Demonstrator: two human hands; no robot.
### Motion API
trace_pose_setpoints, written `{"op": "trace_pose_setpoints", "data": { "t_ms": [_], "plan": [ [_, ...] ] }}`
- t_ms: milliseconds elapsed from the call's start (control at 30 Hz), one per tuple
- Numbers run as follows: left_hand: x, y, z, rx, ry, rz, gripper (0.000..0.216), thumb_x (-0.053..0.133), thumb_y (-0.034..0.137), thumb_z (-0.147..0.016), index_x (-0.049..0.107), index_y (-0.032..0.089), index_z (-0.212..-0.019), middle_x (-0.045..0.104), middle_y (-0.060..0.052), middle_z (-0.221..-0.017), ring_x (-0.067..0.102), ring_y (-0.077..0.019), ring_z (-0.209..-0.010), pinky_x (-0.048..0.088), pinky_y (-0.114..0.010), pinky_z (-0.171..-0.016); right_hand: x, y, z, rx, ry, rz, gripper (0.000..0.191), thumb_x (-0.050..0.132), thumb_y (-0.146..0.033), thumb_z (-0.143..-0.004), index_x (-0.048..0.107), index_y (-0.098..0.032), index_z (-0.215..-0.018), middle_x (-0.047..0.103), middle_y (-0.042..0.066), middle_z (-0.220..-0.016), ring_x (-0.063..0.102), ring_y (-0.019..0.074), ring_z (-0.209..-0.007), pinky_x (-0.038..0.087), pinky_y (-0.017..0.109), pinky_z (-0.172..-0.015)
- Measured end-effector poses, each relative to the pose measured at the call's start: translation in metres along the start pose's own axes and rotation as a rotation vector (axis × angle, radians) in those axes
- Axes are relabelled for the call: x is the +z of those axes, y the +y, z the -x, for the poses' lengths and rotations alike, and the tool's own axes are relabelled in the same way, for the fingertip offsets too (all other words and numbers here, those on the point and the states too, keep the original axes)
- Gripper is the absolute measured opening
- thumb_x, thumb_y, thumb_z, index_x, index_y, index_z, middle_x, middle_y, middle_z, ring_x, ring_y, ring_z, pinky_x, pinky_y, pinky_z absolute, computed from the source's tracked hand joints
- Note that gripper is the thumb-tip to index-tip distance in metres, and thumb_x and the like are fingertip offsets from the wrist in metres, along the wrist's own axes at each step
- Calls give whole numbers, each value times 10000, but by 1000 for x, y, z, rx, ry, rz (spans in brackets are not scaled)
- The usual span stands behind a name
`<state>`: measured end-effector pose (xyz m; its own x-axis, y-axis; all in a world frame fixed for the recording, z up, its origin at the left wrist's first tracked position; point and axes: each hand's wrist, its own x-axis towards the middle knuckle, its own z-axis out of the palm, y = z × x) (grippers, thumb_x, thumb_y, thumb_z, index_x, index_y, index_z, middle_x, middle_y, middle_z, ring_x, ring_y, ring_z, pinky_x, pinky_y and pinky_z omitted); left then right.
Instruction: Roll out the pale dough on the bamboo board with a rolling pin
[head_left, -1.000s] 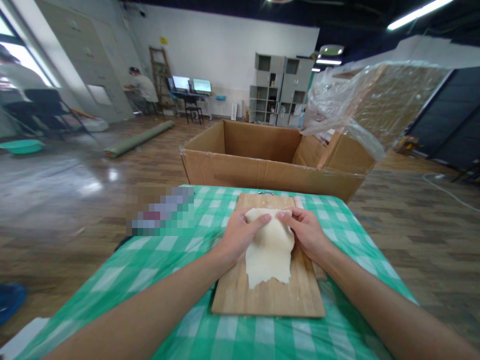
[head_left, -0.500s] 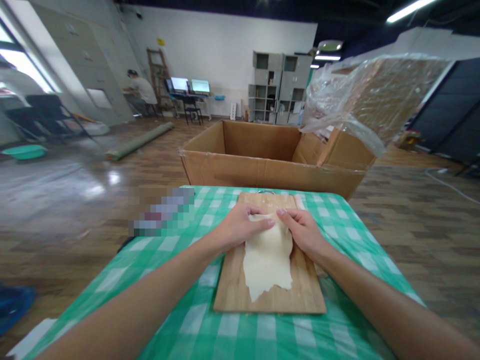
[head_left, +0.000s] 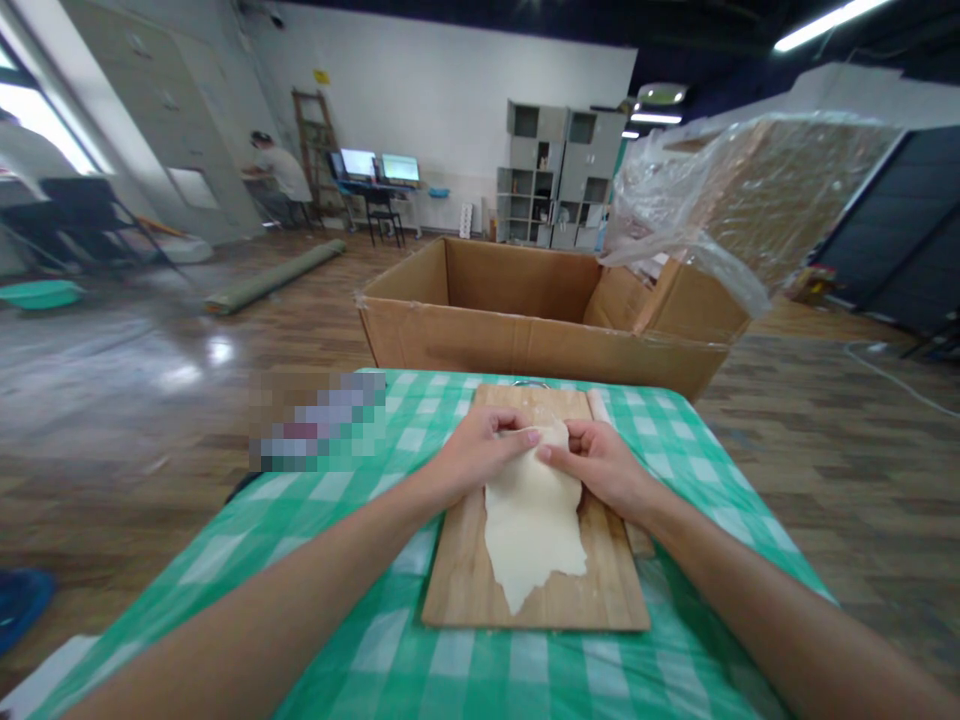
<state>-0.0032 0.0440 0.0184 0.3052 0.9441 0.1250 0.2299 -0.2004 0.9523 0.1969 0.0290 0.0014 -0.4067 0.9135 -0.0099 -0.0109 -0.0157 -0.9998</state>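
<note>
The open brown cardboard box (head_left: 540, 335) shows only bare inner walls, while the left hand (head_left: 480, 452) and right hand (head_left: 600, 465) pinch the far edge of the flat pale dough sheet (head_left: 532, 525) between curled fingers.

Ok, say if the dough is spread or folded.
Partly folded: the dough lies flat on the board, but left hand and right hand pinch its far edge curled.

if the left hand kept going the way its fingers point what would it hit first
Most likely the right hand: the fingers of the left hand point rightward along the far edge of the dough sheet that both hands grip, and the other hand's fingertips sit almost against them, above the cutting board.
</note>
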Motion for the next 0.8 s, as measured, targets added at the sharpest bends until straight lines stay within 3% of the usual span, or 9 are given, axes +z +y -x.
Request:
{"op": "trace_pose_setpoints", "data": {
  "t_ms": [233,433,667,800],
  "plan": [
    [-3,-1,-1,21,-56,-32,314,708,478,-824,779,187,-729,708,-42,-690,574,-162,-623,386,-245,-530,-2,2,-1,12,-34,52,403,848,-547,-763,765,-177,-902,781,48,-845,703,194,-705,516,280,-614],
    [-4,-2,-2,24,-2,-73,247,735,415,-807,802,183,-752,714,-42,-694,558,-152,-606,364,-242,-513,-3,2,1,22,-70,50,404,852,-545,-757,768,-193,-937,775,43,-860,687,190,-688,515,286,-605],
    [-10,-3,4,-87,-219,69,393,711,540,-853,787,155,-828,718,-57,-739,568,-139,-570,366,-236,-489,1,2,-1,8,41,19,409,793,-616,-791,716,-219,-851,697,-4,-697,623,174,-612,482,281,-561],
    [-12,-5,6,-109,-244,9,356,766,502,-813,772,147,-800,695,-32,-705,557,-126,-560,378,-229,-498,2,4,-3,-28,146,32,439,784,-613,-792,652,-201,-716,640,-20,-655,531,130,-563,394,248,-508]
  ]
}}
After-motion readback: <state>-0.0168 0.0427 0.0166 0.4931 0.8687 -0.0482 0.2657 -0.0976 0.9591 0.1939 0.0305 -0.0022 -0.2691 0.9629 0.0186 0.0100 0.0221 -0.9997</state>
